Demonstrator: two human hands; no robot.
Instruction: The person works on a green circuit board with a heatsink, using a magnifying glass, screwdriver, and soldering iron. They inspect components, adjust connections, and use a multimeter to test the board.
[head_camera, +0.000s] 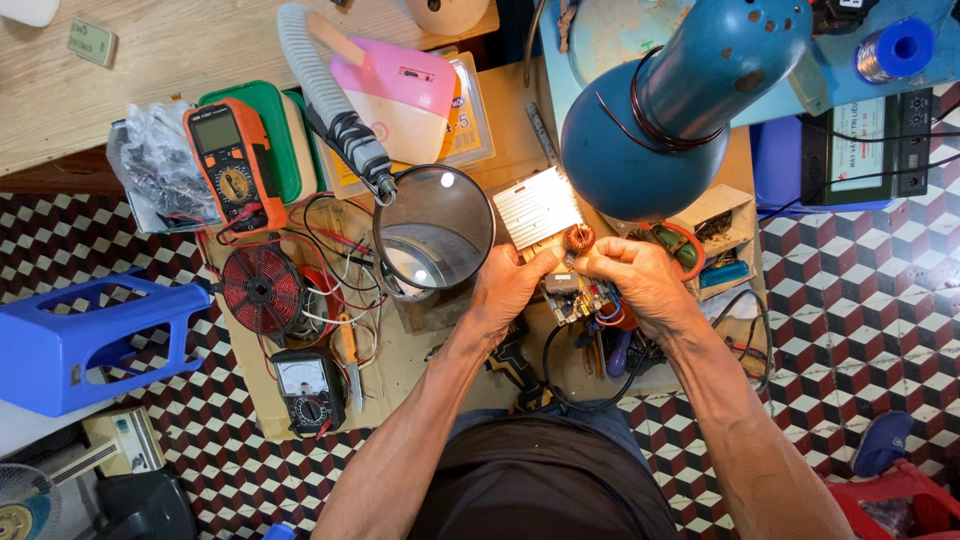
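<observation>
Both hands gripping circuit board.
Left hand and right hand pinching it beside magnifier, near workboard's far edge.

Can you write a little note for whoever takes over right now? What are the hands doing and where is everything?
Left hand: grips the left edge of the green circuit board with a finned silver heatsink.
Right hand: fingers pinch at the board beside its copper-wound ring coil.
Board is held up over the cardboard-covered bench, under the blue desk lamp.
Round magnifying lens sits just left; orange multimeter and red flat spiral coil farther left.
Done: board is in hand. Left: cannot tell.
</observation>
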